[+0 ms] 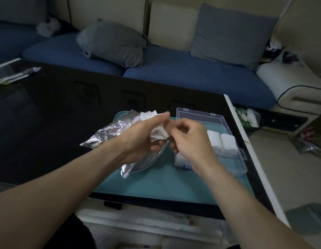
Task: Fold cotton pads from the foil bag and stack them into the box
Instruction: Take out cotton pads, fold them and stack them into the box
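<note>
A crinkled silver foil bag (109, 131) lies on a teal mat (156, 184), with white cotton pads (148, 114) fanning out of its far end. My left hand (143, 135) and my right hand (189, 139) meet above the bag and both pinch one white cotton pad (159, 131) between them. To the right stands a clear plastic box (240, 159) with its lid (199, 116) open. Stacks of folded pads (226, 142) sit inside it, partly hidden by my right hand.
The mat lies on a dark glossy table (48, 123) whose white right edge (249, 150) runs close to the box. A second foil wrapper (16, 74) lies at the far left. A blue sofa (192, 74) with grey cushions stands behind the table.
</note>
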`<move>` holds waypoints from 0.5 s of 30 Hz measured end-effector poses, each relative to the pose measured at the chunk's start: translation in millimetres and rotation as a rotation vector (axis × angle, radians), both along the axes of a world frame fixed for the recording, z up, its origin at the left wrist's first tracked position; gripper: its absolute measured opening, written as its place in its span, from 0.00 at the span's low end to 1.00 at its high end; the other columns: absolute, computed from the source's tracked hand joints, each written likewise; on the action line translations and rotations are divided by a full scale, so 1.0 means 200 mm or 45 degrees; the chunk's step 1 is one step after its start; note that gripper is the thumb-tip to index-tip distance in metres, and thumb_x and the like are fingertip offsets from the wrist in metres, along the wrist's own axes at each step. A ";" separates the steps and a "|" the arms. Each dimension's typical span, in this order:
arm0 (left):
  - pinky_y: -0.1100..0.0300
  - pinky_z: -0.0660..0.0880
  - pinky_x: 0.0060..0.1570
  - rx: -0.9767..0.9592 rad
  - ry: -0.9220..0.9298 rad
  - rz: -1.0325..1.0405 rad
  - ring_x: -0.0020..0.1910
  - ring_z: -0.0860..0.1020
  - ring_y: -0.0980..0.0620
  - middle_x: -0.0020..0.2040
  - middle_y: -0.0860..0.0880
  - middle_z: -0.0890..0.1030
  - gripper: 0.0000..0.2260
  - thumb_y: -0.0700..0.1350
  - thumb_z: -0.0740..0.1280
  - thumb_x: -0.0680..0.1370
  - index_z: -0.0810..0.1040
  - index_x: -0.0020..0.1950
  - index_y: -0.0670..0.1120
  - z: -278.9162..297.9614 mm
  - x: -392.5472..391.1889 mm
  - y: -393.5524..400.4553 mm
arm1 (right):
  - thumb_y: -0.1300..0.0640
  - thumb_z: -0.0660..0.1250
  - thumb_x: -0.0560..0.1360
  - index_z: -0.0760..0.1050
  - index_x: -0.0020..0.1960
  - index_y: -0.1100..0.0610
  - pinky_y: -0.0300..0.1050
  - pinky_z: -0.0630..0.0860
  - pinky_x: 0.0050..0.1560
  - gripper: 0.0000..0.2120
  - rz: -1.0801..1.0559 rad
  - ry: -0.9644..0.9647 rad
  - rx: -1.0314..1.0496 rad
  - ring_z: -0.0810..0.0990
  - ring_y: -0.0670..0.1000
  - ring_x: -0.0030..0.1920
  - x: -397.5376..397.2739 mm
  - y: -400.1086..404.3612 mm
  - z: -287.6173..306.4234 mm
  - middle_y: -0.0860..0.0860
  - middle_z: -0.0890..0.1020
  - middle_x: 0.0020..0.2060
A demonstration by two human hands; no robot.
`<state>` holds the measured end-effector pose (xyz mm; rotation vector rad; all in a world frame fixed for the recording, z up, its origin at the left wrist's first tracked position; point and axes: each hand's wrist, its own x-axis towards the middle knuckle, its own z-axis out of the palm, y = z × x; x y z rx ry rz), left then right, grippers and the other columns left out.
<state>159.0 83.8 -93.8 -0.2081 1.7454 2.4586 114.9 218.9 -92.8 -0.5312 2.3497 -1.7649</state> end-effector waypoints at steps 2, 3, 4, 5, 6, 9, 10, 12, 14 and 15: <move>0.63 0.65 0.31 0.070 -0.030 0.057 0.36 0.73 0.54 0.44 0.45 0.79 0.12 0.48 0.62 0.79 0.82 0.50 0.43 0.01 0.00 -0.01 | 0.49 0.70 0.79 0.83 0.40 0.52 0.42 0.74 0.35 0.11 0.050 0.123 0.132 0.78 0.41 0.30 -0.02 0.02 0.01 0.44 0.82 0.30; 0.61 0.70 0.35 0.118 -0.050 0.094 0.38 0.76 0.52 0.45 0.45 0.81 0.08 0.46 0.64 0.78 0.81 0.49 0.44 0.00 -0.01 -0.02 | 0.50 0.71 0.78 0.84 0.42 0.51 0.42 0.74 0.37 0.08 0.075 0.121 0.193 0.79 0.40 0.31 -0.03 0.04 0.03 0.43 0.83 0.32; 0.59 0.74 0.39 0.179 -0.077 0.126 0.40 0.79 0.51 0.45 0.44 0.82 0.07 0.44 0.66 0.76 0.79 0.50 0.44 0.00 -0.02 -0.02 | 0.51 0.72 0.77 0.84 0.45 0.50 0.41 0.75 0.39 0.04 0.119 0.093 0.234 0.80 0.40 0.33 -0.05 0.06 0.04 0.43 0.84 0.34; 0.57 0.78 0.42 0.220 -0.097 0.147 0.42 0.81 0.49 0.46 0.43 0.83 0.07 0.42 0.67 0.73 0.78 0.50 0.43 0.00 -0.02 -0.03 | 0.52 0.75 0.74 0.84 0.50 0.49 0.41 0.75 0.41 0.05 0.171 0.080 0.277 0.80 0.39 0.36 -0.05 0.09 0.05 0.43 0.85 0.37; 0.57 0.80 0.42 0.240 -0.123 0.157 0.44 0.82 0.48 0.47 0.43 0.83 0.08 0.41 0.67 0.73 0.77 0.51 0.42 -0.01 -0.02 -0.04 | 0.51 0.78 0.71 0.81 0.56 0.48 0.40 0.76 0.44 0.15 0.221 0.115 0.353 0.80 0.38 0.40 -0.06 0.11 0.05 0.42 0.84 0.43; 0.53 0.83 0.44 0.174 -0.164 0.063 0.43 0.83 0.45 0.47 0.39 0.82 0.07 0.36 0.67 0.76 0.78 0.53 0.38 -0.03 -0.02 -0.03 | 0.47 0.84 0.61 0.59 0.77 0.40 0.40 0.70 0.63 0.51 0.448 0.336 0.673 0.69 0.41 0.67 -0.06 0.14 0.05 0.42 0.67 0.69; 0.52 0.82 0.46 0.128 -0.187 -0.022 0.45 0.82 0.44 0.48 0.39 0.82 0.09 0.36 0.68 0.74 0.78 0.54 0.36 -0.03 0.00 -0.02 | 0.47 0.84 0.60 0.53 0.79 0.39 0.39 0.65 0.67 0.57 0.521 0.371 0.718 0.63 0.42 0.72 -0.06 0.14 0.05 0.42 0.61 0.74; 0.51 0.80 0.51 0.071 -0.197 -0.186 0.49 0.82 0.44 0.51 0.39 0.82 0.16 0.39 0.70 0.72 0.79 0.57 0.34 -0.03 0.02 -0.01 | 0.50 0.85 0.59 0.52 0.79 0.39 0.40 0.67 0.69 0.59 0.585 0.353 0.647 0.67 0.43 0.72 -0.06 0.12 0.03 0.41 0.63 0.75; 0.53 0.80 0.50 0.215 -0.177 -0.276 0.48 0.83 0.46 0.51 0.42 0.83 0.13 0.40 0.67 0.73 0.79 0.58 0.40 0.00 0.03 0.02 | 0.51 0.85 0.60 0.60 0.77 0.40 0.48 0.76 0.64 0.53 0.558 0.347 0.491 0.78 0.45 0.63 -0.07 0.10 0.01 0.40 0.73 0.69; 0.54 0.81 0.48 0.320 -0.168 -0.268 0.47 0.84 0.48 0.50 0.43 0.84 0.12 0.41 0.65 0.74 0.79 0.57 0.42 0.01 0.02 0.02 | 0.51 0.85 0.60 0.64 0.76 0.42 0.48 0.79 0.61 0.50 0.531 0.358 0.437 0.80 0.43 0.59 -0.07 0.09 0.00 0.41 0.77 0.64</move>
